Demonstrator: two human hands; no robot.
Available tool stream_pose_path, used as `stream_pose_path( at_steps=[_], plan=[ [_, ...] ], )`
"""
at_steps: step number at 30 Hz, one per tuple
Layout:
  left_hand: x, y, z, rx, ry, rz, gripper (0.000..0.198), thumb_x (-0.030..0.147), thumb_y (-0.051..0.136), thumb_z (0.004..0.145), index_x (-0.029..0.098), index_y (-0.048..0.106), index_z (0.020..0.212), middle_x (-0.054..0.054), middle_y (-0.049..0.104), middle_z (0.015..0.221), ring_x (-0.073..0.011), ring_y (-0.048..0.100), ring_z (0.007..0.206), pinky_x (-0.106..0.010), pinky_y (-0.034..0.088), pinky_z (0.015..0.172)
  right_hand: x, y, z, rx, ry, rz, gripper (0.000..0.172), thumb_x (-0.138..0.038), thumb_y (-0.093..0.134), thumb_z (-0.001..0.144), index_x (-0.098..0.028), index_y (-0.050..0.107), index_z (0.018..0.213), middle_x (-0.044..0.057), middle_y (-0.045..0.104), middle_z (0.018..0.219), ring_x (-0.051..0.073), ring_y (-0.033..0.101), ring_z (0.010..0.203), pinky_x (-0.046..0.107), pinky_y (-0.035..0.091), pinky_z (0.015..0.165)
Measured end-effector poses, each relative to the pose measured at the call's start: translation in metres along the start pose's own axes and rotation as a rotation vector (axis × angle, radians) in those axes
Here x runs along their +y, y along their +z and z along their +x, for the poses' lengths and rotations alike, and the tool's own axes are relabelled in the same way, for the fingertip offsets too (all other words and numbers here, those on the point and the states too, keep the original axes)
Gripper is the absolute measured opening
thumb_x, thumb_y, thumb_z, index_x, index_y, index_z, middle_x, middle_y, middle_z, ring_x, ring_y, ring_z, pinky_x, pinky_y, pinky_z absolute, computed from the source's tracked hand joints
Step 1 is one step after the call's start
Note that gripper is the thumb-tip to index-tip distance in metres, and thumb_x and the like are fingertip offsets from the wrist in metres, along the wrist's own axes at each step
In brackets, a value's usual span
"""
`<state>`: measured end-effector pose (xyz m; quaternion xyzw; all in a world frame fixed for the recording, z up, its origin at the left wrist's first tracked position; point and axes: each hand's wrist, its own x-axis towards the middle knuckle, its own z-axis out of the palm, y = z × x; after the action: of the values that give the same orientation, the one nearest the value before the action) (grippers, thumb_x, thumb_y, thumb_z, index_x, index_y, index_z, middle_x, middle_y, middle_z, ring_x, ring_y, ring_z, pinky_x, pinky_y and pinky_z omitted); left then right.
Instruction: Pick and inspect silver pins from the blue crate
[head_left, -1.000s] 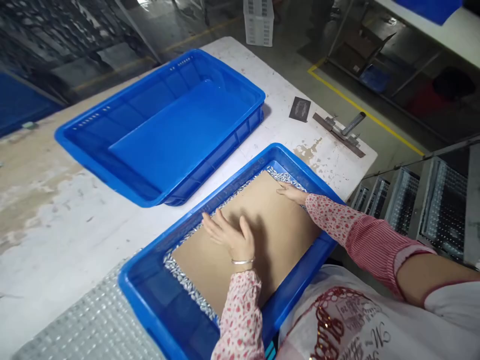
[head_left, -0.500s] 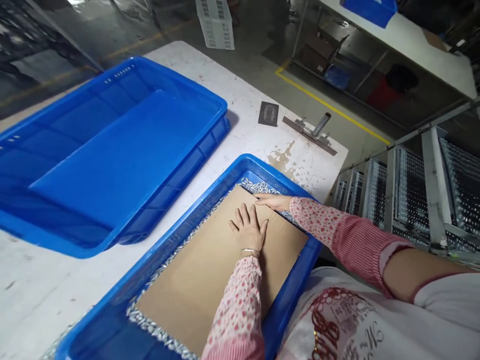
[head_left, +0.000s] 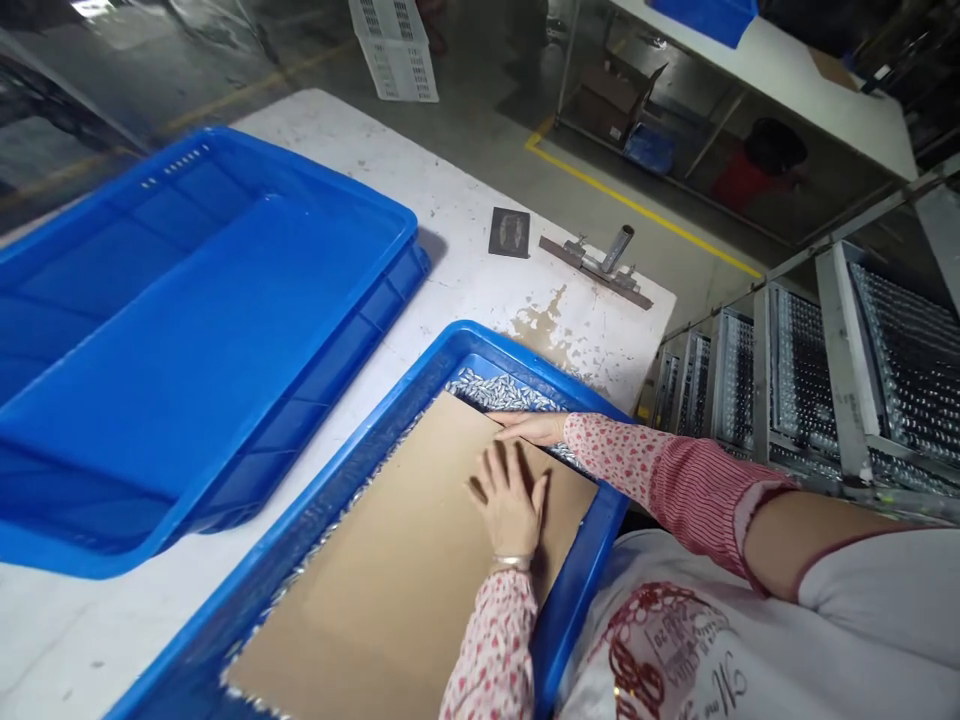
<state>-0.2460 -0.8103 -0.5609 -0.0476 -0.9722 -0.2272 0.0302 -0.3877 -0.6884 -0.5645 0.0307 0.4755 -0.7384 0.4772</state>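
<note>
Left hand (head_left: 510, 500) lies flat, grip wide, on the smooth brown cardboard sheet (head_left: 397, 560) inside the blue plastic crate (head_left: 420, 365). Right hand (head_left: 532, 428), grip equally wide, presses the sheet's 1 o'clock edge beside shiny metal parts (head_left: 502, 392), a narrow margin from the crate wall.

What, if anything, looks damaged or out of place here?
Paint on the white table is chipped to a brown patch beyond the near tray. Otherwise nothing: the cardboard sheet lies flat over the silvery parts.
</note>
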Motion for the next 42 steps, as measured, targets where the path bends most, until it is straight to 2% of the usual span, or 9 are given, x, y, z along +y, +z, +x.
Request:
stream_pose_path(
  at_steps=[3,7,12,17,23,26,30,34,42],
  plan=[
    [0.001,0.001,-0.010,0.040,-0.029,-0.010,0.060,0.040,0.044,0.092,0.016,0.036,0.146,-0.021,0.032,0.152,-0.0358,0.022,0.143,-0.065,0.015,0.112,0.001,0.000,-0.005,-0.009,0.060,0.047,0.059,-0.029,0.075,0.074,-0.022,0.056,0.129,0.005,0.066,0.121,0.018,0.061,0.112,0.038,0.039,0.107],
    [-0.002,0.001,-0.016,-0.015,0.022,0.002,0.060,0.041,0.044,0.092,0.012,0.039,0.144,-0.022,0.035,0.150,-0.0353,0.025,0.143,-0.062,0.018,0.112,0.015,0.000,-0.008,0.204,0.085,-0.016,0.053,-0.020,0.073,0.073,-0.018,0.058,0.124,0.006,0.065,0.119,0.016,0.059,0.113,0.032,0.039,0.106],
    [-0.011,-0.005,-0.010,-0.010,0.037,0.049,0.053,0.036,0.040,0.094,0.012,0.043,0.141,-0.023,0.039,0.147,-0.0344,0.030,0.140,-0.062,0.020,0.111,0.023,0.006,-0.006,0.326,0.062,-0.127,0.040,-0.018,0.066,0.079,-0.018,0.062,0.119,0.005,0.067,0.113,0.018,0.059,0.111,0.034,0.040,0.104],
    [-0.017,-0.034,0.026,0.028,0.158,0.096,0.057,0.022,0.041,0.091,0.013,0.034,0.147,-0.016,0.039,0.149,-0.0329,0.032,0.137,-0.053,0.028,0.110,0.013,0.014,-0.010,0.312,-0.026,-0.224,0.022,-0.014,0.059,0.081,-0.017,0.068,0.101,0.003,0.069,0.098,0.017,0.060,0.101,0.031,0.043,0.096],
    [-0.022,-0.052,0.080,-0.261,0.356,0.275,0.054,0.016,0.034,0.090,0.015,0.040,0.144,-0.013,0.050,0.140,-0.0302,0.051,0.107,-0.044,0.045,0.082,-0.006,0.008,-0.014,0.214,0.055,-0.423,0.014,-0.012,0.049,0.084,-0.015,0.063,0.082,-0.001,0.064,0.076,0.011,0.060,0.074,0.021,0.047,0.068],
    [-0.019,-0.052,0.092,-0.344,0.347,0.321,0.047,0.021,0.034,0.092,0.015,0.049,0.137,-0.015,0.056,0.128,-0.0276,0.053,0.101,-0.041,0.048,0.078,-0.016,0.001,0.001,0.365,0.011,-0.656,0.017,-0.010,0.046,0.086,-0.015,0.062,0.082,-0.001,0.063,0.071,0.010,0.060,0.064,0.020,0.048,0.061],
    [-0.013,-0.050,0.096,-0.406,0.314,0.310,0.036,0.022,0.037,0.093,0.019,0.061,0.119,-0.013,0.056,0.121,-0.0259,0.053,0.101,-0.038,0.049,0.078,-0.031,0.000,0.036,0.681,-0.148,-0.900,0.014,-0.012,0.050,0.089,-0.014,0.062,0.094,0.007,0.066,0.090,0.016,0.062,0.084,0.027,0.049,0.079],
    [-0.014,-0.047,0.093,-0.394,0.301,0.303,0.037,0.019,0.036,0.093,0.018,0.062,0.119,-0.014,0.053,0.124,-0.0258,0.052,0.103,-0.038,0.050,0.081,-0.044,0.006,0.064,0.742,-0.135,-1.109,0.023,-0.016,0.042,0.095,-0.014,0.059,0.111,0.016,0.060,0.118,0.025,0.056,0.110,0.037,0.042,0.097],
    [-0.014,-0.046,0.092,-0.408,0.284,0.280,0.037,0.017,0.036,0.091,0.015,0.062,0.118,-0.015,0.053,0.128,-0.0272,0.050,0.105,-0.041,0.049,0.084,-0.061,0.012,0.084,0.682,0.020,-1.176,0.032,-0.006,0.036,0.092,-0.002,0.051,0.120,0.030,0.060,0.115,0.036,0.058,0.112,0.049,0.042,0.094]
  ],
)
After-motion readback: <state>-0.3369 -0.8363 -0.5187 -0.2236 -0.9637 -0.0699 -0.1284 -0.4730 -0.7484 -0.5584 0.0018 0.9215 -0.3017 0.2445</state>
